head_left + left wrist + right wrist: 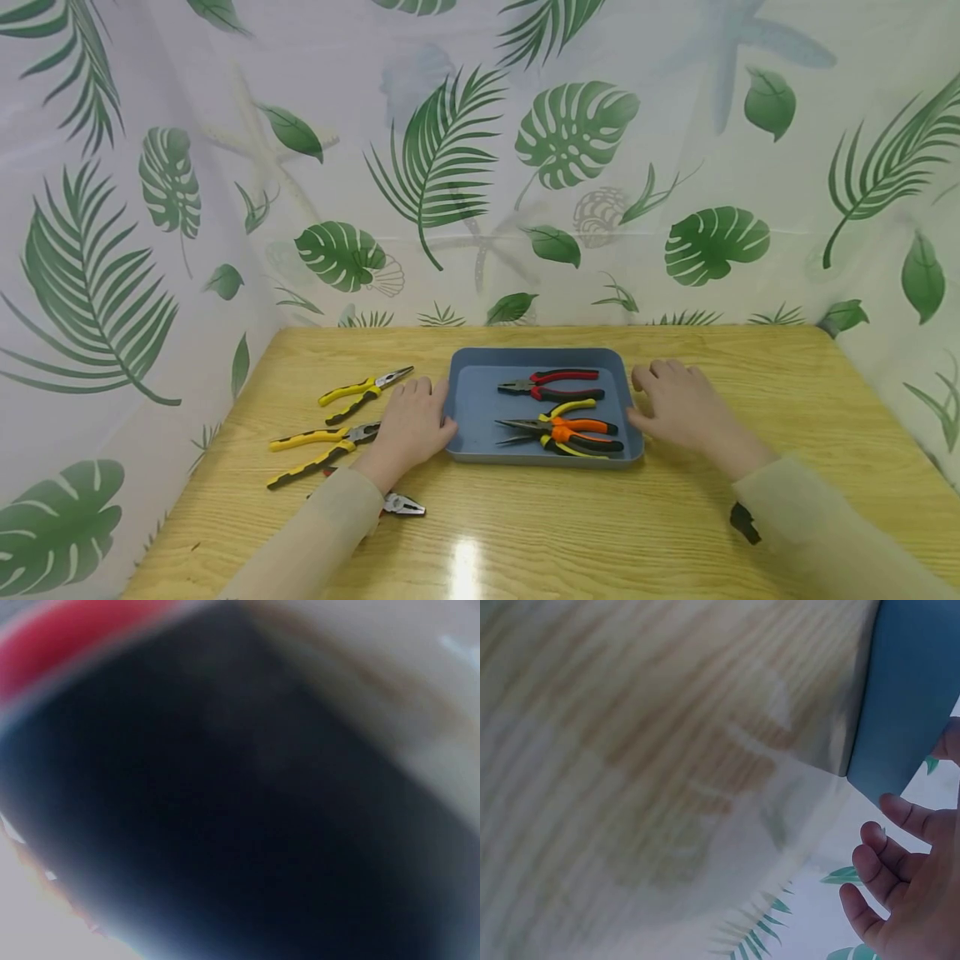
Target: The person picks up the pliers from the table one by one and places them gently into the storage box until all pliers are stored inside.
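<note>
A blue-grey tray (540,459) lies on the table between the two hands. My left hand (412,425) rests at its left side, thumb and fingertips right at the wall. At the right side is my right hand (678,408), its fingers loosely bent by the wall; the right wrist view has its fingertips close to a corner of the tray (907,682). Inside lie red-and-black pliers (570,395) and orange-and-black pliers (588,427), the latter crossing over yellow-and-black pliers (572,407). The left wrist view is mostly a dark blur.
Left of the tray lie yellow needle-nose pliers (352,395) and larger yellow-and-black pliers (315,438). A third pair of pliers (403,503) is partly hidden under the left forearm. A leaf-printed curtain (480,167) stands behind the wooden table (540,533). A small black object (745,522) shows beside the right sleeve.
</note>
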`<state>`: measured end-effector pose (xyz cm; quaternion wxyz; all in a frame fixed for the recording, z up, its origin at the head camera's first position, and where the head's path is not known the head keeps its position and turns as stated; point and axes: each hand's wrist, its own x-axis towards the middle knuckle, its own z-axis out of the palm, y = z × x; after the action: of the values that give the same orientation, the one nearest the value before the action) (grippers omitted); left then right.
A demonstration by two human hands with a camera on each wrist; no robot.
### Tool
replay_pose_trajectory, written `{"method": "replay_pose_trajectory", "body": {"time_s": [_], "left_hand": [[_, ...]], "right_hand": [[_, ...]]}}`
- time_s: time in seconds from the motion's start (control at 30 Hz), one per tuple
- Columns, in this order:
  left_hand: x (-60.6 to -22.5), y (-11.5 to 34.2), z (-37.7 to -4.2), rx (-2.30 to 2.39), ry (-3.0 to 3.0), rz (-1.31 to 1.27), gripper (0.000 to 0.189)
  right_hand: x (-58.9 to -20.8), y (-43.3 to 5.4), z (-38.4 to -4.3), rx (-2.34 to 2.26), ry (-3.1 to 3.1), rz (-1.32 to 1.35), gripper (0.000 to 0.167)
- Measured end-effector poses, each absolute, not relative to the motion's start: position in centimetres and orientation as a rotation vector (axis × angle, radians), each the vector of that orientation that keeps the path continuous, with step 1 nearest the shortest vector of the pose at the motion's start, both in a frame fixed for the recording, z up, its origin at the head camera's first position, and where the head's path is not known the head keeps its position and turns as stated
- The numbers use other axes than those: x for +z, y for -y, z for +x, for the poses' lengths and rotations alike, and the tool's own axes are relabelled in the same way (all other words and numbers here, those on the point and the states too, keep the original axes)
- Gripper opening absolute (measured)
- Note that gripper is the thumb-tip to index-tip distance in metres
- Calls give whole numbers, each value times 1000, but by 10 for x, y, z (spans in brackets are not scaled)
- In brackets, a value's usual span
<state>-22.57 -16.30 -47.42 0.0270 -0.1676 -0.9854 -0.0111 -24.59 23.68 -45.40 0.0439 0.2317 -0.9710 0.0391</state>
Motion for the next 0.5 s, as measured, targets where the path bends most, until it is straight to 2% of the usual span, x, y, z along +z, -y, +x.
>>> {"method": "replay_pose_trajectory", "body": {"time_s": [0.5], "left_hand": [[-475,164,-226,-45,3049,-516,48]], "right_hand": [[-467,-240,-245,233,2992,682,31]]}}
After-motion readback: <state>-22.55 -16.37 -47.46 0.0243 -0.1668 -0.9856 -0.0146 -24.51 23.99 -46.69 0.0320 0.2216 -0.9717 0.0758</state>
